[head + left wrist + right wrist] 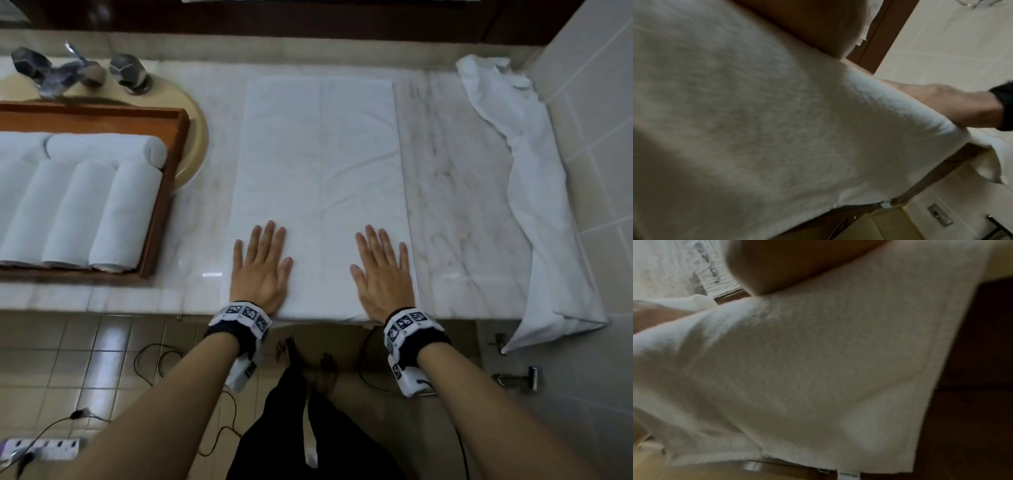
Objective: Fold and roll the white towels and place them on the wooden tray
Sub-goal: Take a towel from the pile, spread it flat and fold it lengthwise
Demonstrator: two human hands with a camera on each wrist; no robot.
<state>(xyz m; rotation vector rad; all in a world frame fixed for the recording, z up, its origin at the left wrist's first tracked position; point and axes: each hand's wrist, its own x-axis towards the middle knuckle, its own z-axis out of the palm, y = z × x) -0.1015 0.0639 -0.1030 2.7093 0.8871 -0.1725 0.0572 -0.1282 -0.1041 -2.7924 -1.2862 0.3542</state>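
Head view: I'm pressing both palms flat on the folded white towel [318,178], which is lying lengthwise in the centre of the frame on the marble counter [459,192], its near edge just hanging over the counter lip at the bottom. My left hand [262,270] is sitting on the towel's lower left corner w/ fingers straight and spread, gripping nothing; my right hand [382,274] is doing the same on the lower right part, fingers straight, thumb out toward the middle. Both are resting near the towel's near edge, apart from each other. The wooden tray [164,192] is sitting at the left of the frame, partly over the sink basin [195,137], and it's holding rolled towels [102,212]: a row side by side plus at least one lying crosswise behind them; the left end is cut off, so I can't tell the count. Another towel [534,192], unfolded and crumpled, is lying along the right side of the frame by the tiled wall, its lower end drooping off the counter. The tap [78,68] is at upper left. Wrist views are mostly blurred terry cloth; the left wrist view is also catching my right hand at mid right.
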